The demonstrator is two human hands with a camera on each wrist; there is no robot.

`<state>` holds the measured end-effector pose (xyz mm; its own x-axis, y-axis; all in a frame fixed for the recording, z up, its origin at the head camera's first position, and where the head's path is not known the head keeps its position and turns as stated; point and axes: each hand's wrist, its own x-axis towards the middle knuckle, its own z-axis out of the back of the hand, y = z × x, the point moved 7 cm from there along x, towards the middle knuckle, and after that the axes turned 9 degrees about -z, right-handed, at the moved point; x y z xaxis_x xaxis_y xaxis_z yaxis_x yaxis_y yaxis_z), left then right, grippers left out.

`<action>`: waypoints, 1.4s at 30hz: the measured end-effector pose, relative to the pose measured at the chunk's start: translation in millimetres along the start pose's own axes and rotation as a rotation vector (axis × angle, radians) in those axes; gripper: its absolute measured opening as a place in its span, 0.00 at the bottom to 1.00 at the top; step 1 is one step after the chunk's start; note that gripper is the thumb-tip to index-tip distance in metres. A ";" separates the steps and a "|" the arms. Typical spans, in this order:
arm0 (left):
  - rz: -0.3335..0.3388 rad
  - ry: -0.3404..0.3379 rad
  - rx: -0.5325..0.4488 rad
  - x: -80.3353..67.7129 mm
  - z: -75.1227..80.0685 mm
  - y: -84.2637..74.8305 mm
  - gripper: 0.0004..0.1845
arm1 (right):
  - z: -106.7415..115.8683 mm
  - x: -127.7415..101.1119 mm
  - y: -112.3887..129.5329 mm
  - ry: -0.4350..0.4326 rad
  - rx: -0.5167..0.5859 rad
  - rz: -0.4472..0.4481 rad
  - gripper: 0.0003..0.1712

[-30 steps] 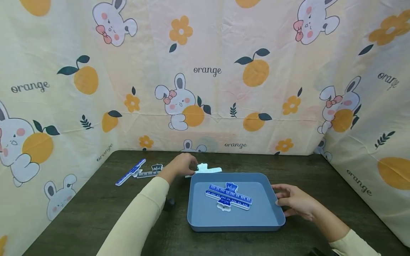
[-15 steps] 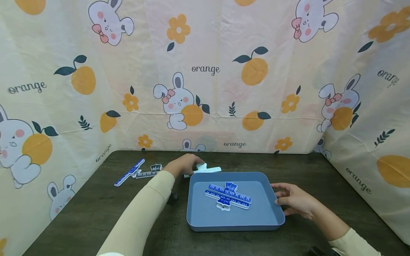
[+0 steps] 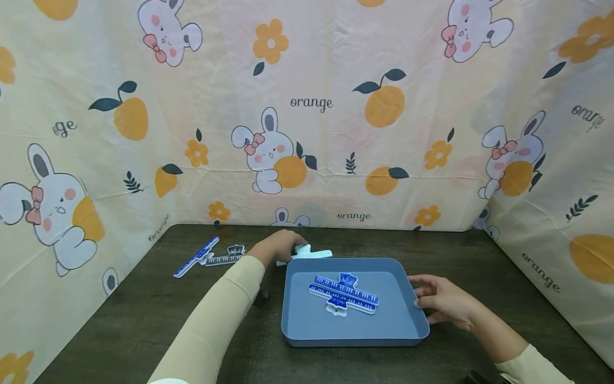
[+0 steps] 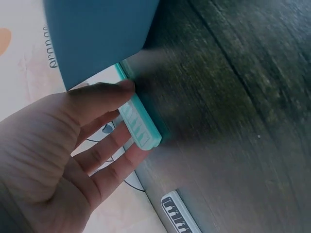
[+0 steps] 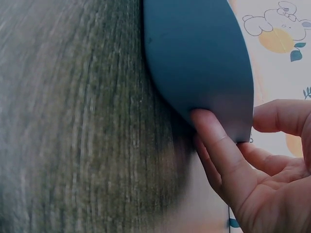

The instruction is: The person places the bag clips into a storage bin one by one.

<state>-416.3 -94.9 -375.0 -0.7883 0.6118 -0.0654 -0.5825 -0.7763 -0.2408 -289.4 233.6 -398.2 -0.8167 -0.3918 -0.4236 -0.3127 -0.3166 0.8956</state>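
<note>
Dark wood-grain covers the table (image 3: 144, 320), which is walled on three sides by a cream cloth (image 3: 336, 133) printed with rabbits, oranges, flowers and the word "orange". A blue-grey tray (image 3: 307, 325) sits near the middle of the table, and two blue rulers (image 3: 344, 293) with a piano-key pattern lie crossed inside it.

At the tray's 11 o'clock, just outside its far rim, lies a pale mint ruler (image 3: 312, 253). The left hand (image 3: 275, 246) pinches it: in the left wrist view the thumb presses the ruler's (image 4: 138, 121) top edge while the fingers (image 4: 109, 165) reach beneath it, fairly straight, beside the tray's corner (image 4: 97, 39).

At the tray's 3 o'clock, the right hand (image 3: 443, 301) rests against the outer wall. The right wrist view shows the thumb (image 5: 218, 145) lying along the tray's side (image 5: 194, 58) and the fingers loosely curved near its rim, touching rather than gripping.

Further out, at the tray's 10 o'clock and well apart from it, two more rulers lie on the table: a blue one (image 3: 195, 257) set on a slant and a dark piano-key one (image 3: 225, 258) just beside it. Both sleeves (image 3: 211, 325) are pale yellow.
</note>
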 end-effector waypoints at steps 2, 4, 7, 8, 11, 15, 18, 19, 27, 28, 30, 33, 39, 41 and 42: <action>-0.008 -0.011 0.014 1.0 1.0 -0.7 0.29 | 0.8 0.0 -0.3 -0.005 -0.001 -0.004 0.43; -0.011 -0.017 0.039 1.5 1.6 -0.8 0.28 | 1.6 0.2 -0.9 -0.010 -0.003 -0.010 0.42; -0.002 -0.022 0.074 0.9 1.8 0.7 0.28 | 2.5 0.7 -2.0 -0.016 -0.003 -0.018 0.42; 0.002 -0.024 0.084 0.3 1.8 1.6 0.28 | 2.7 0.8 -2.2 -0.017 -0.003 -0.019 0.42; 0.018 -0.037 0.093 -3.4 3.6 4.0 0.29 | 3.1 1.2 -2.3 -0.016 0.000 -0.018 0.42; 0.016 -0.061 0.097 -9.4 9.1 5.1 0.30 | 3.0 1.2 -2.3 -0.012 0.005 -0.016 0.42; 0.023 -0.070 0.098 -14.0 13.1 6.1 0.30 | 2.4 0.7 -2.4 -0.011 0.009 -0.020 0.42; 0.030 -0.074 0.093 -15.9 14.6 6.3 0.30 | 2.1 0.6 -2.3 -0.010 0.010 -0.019 0.42; 0.049 -0.109 0.095 -27.4 25.1 11.9 0.30 | 1.9 0.5 -2.7 -0.012 0.012 -0.026 0.42; 0.047 -0.113 0.102 -28.8 26.9 11.9 0.30 | 1.8 0.7 -2.7 -0.012 0.012 -0.025 0.42; 0.043 -0.118 0.104 -31.4 29.9 10.9 0.31 | 1.6 0.8 -3.0 -0.011 0.014 -0.022 0.42; 0.029 -0.120 0.108 -34.4 35.0 6.8 0.30 | 1.2 0.9 -3.1 -0.010 0.013 -0.017 0.42; 0.010 -0.121 0.105 -38.4 41.9 -2.3 0.30 | 0.4 1.3 -3.8 -0.007 0.016 -0.011 0.42; 0.001 -0.124 0.104 -39.1 43.7 -5.4 0.31 | 0.7 1.2 -3.8 -0.009 0.017 -0.011 0.42; -0.006 -0.127 0.102 -39.5 44.8 -7.2 0.31 | 0.9 1.1 -3.7 -0.011 0.015 -0.012 0.42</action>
<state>-389.9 -120.3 -327.3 -0.7998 0.5972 0.0602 -0.5992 -0.7882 -0.1405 -289.5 235.1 -401.9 -0.8181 -0.3784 -0.4330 -0.3299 -0.3079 0.8924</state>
